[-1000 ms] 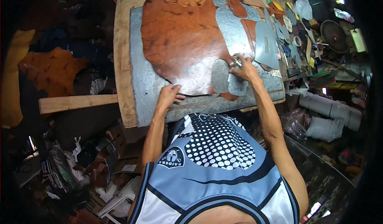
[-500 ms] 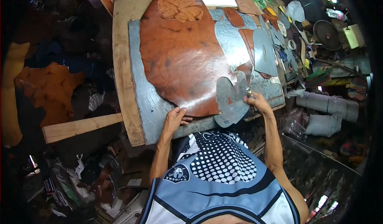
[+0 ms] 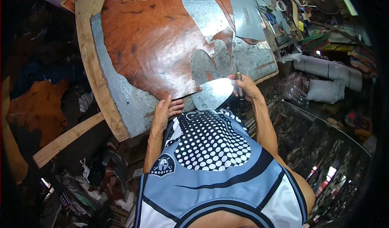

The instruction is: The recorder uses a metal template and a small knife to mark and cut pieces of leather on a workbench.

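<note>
One big reddish-brown leather hide [image 3: 146,45] takes up most of the counter [image 3: 95,76], a wooden-edged thing topped with scuffed grey sheeting. Hide's a glossy one: dark streaks and blotches, wavy left edge, bright sheen toward the near end.

At its near right corner there's a shiny silver-grey flat template [image 3: 212,95] poking out past the counter's edge. Two duller, mottled grey rounded templates [image 3: 201,65] sit just beyond it.

Right hand [image 3: 246,87] has its fingers closed around a slim tool with a brass-coloured collar and dark handle [image 3: 238,77], thin tip up. The silver one's edge is right at those fingers; can't tell if they're pinching it too. Left hand [image 3: 164,111] is at the hide's near edge, thumb against it, other fingers loosely stretched out, released.

As for writing: the smooth blue-grey template [image 3: 248,15] to the right of the hide has a small dark marking, too tiny for me to read. The blue, black and white sleeveless jersey [image 3: 227,183] has a dark shield badge [image 3: 163,165] with a light helmeted head and white lettering.
</note>
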`<state>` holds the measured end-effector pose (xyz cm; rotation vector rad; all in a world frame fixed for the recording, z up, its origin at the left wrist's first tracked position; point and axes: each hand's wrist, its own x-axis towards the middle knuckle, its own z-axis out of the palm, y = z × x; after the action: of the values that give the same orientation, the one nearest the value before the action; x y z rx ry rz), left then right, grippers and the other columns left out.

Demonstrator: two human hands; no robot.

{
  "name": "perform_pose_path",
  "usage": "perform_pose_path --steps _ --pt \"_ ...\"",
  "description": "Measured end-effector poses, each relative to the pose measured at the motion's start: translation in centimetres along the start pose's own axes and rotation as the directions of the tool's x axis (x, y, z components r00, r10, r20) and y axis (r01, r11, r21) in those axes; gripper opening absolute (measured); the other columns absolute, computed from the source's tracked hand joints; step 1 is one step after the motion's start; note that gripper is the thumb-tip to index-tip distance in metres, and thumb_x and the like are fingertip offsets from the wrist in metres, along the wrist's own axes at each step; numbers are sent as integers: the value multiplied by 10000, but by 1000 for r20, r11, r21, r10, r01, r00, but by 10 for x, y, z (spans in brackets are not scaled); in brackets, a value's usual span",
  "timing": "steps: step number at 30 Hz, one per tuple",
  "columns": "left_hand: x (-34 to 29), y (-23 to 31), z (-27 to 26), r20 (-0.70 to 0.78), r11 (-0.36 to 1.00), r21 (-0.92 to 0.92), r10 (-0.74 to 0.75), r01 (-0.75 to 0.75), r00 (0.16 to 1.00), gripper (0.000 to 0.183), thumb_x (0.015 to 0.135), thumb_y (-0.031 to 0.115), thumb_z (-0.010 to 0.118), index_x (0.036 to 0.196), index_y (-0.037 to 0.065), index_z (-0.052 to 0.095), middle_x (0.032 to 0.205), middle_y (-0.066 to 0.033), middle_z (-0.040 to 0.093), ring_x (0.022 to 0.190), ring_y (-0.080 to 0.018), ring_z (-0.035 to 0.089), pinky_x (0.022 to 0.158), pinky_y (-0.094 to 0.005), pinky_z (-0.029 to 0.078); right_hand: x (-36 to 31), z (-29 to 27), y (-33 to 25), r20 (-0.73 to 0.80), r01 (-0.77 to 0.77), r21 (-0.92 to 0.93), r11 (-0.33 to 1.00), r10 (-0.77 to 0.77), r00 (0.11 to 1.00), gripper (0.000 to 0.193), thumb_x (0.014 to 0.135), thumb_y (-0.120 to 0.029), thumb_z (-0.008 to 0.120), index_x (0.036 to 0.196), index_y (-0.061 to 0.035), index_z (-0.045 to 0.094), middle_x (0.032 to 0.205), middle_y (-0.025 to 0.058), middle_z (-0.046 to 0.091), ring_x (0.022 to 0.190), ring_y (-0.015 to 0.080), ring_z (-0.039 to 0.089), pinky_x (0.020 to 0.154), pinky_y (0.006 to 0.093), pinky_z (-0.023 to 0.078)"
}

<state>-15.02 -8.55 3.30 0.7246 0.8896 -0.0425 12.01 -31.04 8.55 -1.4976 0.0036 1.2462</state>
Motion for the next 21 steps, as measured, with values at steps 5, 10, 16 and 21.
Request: perform_pose_path --steps 5,10,16,21 --pt "-6 0 0 -71 998 -64 24 -29 997 471 991 402 510 1027 -65 555 1021 -245 672 868 -272 700 698 -307 585 -14 -54 -8 -109 109 -71 991 -117 987 275 847 -131 678 1064 7 581 756 63 631 557 124 609 501 236 512" --pt "-17 5 -26 -291 980 199 52 7 955 515 986 415 496 885 -71 633 802 -191 702 696 -242 702 554 -265 532 -6 -141 -21 -287 175 -212 961 -233 929 184 889 -91 617 1040 0 565 681 52 600 540 127 585 479 244 475" --pt "-25 2 -129 -563 965 260 190 -46 804 373 996 398 482 1033 30 531 712 -136 667 576 -203 668 438 -272 478 22 -165 -48 -264 34 -508 861 -194 945 160 875 -110 637 996 -14 597 658 10 565 503 97 533 456 239 414" --pt "-38 24 -119 -751 845 532 440 56 493 396 970 400 541 842 28 586 693 -109 643 529 -229 618 471 -352 457 57 -182 -62 -188 -12 -890 456 -341 921 374 896 -251 614 1168 4 579 919 112 644 795 235 637 716 344 501"
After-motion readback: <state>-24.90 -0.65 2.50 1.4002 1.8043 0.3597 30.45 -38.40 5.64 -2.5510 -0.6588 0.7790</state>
